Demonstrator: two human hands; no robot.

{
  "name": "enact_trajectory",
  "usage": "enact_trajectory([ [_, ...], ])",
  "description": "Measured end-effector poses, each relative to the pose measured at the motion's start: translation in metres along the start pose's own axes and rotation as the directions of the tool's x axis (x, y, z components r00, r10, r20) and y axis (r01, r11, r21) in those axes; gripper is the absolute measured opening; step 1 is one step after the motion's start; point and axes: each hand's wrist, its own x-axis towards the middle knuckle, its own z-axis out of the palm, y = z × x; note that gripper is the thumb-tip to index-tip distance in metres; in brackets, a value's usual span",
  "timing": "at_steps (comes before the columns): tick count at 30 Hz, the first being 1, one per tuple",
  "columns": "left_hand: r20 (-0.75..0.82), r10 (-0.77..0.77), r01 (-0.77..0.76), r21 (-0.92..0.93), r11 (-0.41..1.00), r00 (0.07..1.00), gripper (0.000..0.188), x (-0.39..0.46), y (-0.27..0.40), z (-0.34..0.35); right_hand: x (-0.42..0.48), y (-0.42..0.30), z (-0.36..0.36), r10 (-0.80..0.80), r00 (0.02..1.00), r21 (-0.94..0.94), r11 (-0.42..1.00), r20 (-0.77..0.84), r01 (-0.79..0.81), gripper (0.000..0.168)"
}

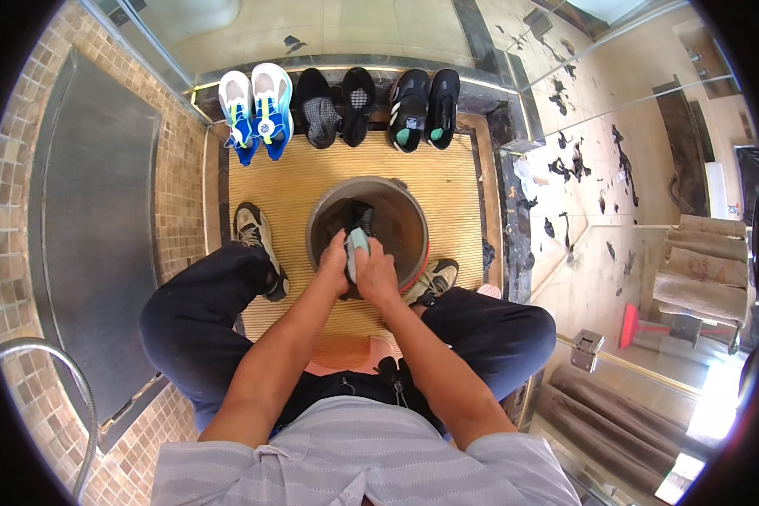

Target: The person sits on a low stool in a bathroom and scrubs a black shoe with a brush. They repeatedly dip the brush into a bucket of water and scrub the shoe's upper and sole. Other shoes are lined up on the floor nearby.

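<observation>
Between my knees stands a round grey-brown bucket (421, 221) with dark liquid low inside it. My left hand (333, 264) grips a dark shoe (359, 214) from its left side, and the shoe's far end points down into the bucket. Against the shoe, my right hand (377, 271) holds a pale green block (358, 239), a brush or a bar of soap; which one I cannot tell. Both hands are close together over the bucket's near rim. My fingers hide much of the shoe's near end.
Along the dark stone ledge (379, 61) stand white-and-blue sneakers (269, 107), black slip-on shoes (318, 107) and black sneakers (410, 107). A ribbed yellow mat (272, 152) lies under the bucket. Glass panels (613, 114) rise at right; a metal hose (79, 373) curves at left.
</observation>
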Motion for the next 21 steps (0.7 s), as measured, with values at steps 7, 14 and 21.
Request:
enact_trajectory([
  [7,-0.078,0.001,-0.001,0.002,1.000,0.997,0.049,-0.010,-0.001,0.005,0.029,0.004,0.012,-0.009,0.999,-0.143,0.990,0.032,0.013,0.051],
  [14,-0.043,0.002,-0.001,0.009,1.000,0.999,0.044,-0.011,0.009,0.008,-0.010,-0.019,-0.015,0.034,0.999,-0.050,0.998,0.020,-0.033,0.054],
  [21,0.105,-0.151,0.154,-0.013,0.988,0.983,0.052,-0.014,-0.001,0.002,0.046,-0.004,-0.007,0.102,0.970,-0.136,0.982,-0.219,-0.134,0.052],
])
